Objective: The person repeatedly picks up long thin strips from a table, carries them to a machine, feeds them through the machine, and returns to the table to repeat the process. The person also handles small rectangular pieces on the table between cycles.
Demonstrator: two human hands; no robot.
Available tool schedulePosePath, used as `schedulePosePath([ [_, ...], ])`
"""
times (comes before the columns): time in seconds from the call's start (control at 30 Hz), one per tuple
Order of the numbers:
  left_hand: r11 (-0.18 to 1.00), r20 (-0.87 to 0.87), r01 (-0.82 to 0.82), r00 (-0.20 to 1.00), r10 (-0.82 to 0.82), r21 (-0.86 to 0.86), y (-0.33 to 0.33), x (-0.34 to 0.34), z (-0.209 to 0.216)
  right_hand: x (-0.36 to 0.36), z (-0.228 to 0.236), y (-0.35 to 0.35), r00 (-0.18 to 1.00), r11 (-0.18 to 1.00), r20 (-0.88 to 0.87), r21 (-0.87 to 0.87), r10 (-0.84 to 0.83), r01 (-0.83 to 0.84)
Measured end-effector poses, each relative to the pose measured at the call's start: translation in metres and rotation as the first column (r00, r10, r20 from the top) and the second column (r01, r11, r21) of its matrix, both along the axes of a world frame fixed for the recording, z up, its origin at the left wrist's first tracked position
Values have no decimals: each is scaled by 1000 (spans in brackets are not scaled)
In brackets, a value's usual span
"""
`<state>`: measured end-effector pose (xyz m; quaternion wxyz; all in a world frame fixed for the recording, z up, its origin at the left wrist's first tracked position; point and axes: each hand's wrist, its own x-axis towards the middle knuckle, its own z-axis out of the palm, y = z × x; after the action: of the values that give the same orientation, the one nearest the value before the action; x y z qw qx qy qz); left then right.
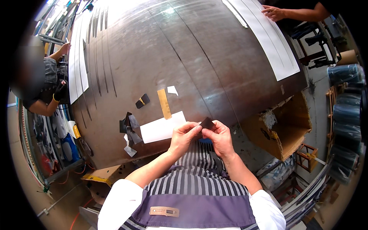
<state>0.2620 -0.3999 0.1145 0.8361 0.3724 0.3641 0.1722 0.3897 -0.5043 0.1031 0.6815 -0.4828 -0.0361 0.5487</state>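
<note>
Both my hands meet just over the near edge of the big dark table (126, 73). Between them is a small dark brown, flat piece (207, 123); its material I cannot make out. My left hand (185, 134) pinches its left side with thumb and fingers. On the right side, my right hand (219, 137) grips it the same way. A white sheet of paper (159, 129) lies left of my hands, with a tan strip (164, 103) reaching its upper edge. Further left sit crumpled dark and grey scraps (132, 130) and a small black bundle with a yellow band (142, 101).
A person at the left (46, 76) handles a long white sheet (78, 57). Another person's hand (273, 13) rests on a white sheet (272, 42) at the far right. An open cardboard box (264, 134) stands beside the table's right edge. Wrapped rolls (346, 113) line the right side.
</note>
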Motion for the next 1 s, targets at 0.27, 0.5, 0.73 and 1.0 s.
schedulePosePath([
  [0.27, 986, -314, 122, 946, -82, 111, 22, 30, -29, 73, -56, -71, 129, 729, 846, -514, 517, 451],
  [0.5, 915, -443, 299, 883, -158, 269, 36, 86, -63, 52, -57, -162, 393, 740, 759, -629, 519, 237],
  [0.73, 859, -686, 439, 711, -153, 264, 45, 84, -92, 30, -44, -214, 275, 588, 629, -777, 727, 223],
  [1.0, 906, -558, 342, 816, -154, 250, 48, 93, -78, 33, -28, -158, 155, 745, 796, -604, 585, 284],
])
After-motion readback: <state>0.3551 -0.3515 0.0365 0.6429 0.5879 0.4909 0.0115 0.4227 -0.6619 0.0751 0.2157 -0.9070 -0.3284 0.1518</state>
